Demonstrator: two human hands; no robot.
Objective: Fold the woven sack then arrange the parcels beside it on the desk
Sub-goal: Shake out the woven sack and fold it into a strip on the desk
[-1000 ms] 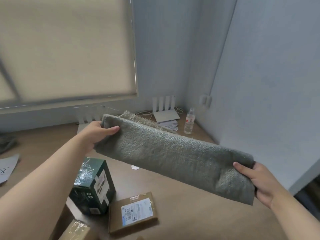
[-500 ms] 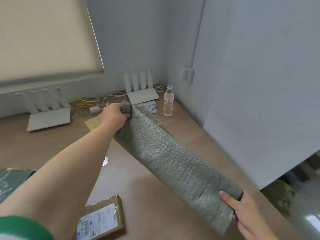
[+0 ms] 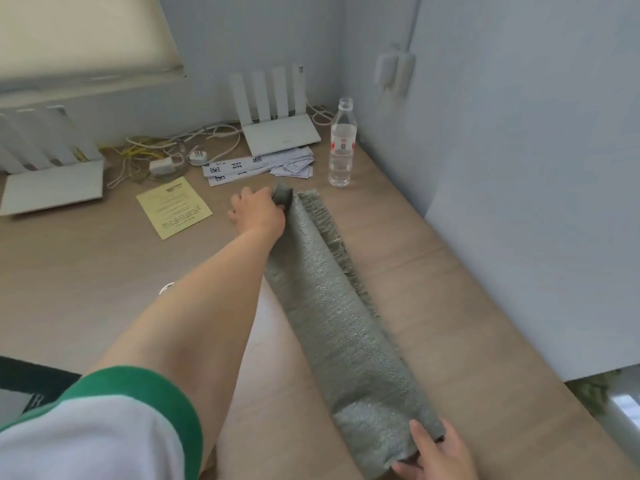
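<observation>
- Woven sack [image 3: 332,306]: folded into a long narrow band, now lying along the tabletop [image 3: 86,271], its far end near the water bottle [image 3: 342,143] and its near end by me. One second ago I held it in the air between both hands; half a second ago it slanted downward.
- Left hand [image 3: 258,211]: my fingers are curled round the far end of the sack and grip it, as in both earlier frames. The hand is now low at the tabletop.
- Right hand [image 3: 436,455]: my thumb lies on top of the near end and my fingers are tucked beneath, pinching the corner. The grip is unchanged.
- View: swung to the right. The brown labelled parcel seen earlier is out of frame, and only an edge of the dark green box [image 3: 27,382] shows at lower left.
- Surroundings: the bottle stands upright just right of the far end, apart from the sack. Paper strips [image 3: 239,169] and a yellow leaflet [image 3: 174,206] lie left of my left hand, with a white router [image 3: 277,109], a second router [image 3: 52,161] and cables [image 3: 166,147] behind them.
- Obstruction: my left forearm and green-trimmed sleeve [image 3: 104,420] cross the foreground, covering part of the sack's left edge.
</observation>
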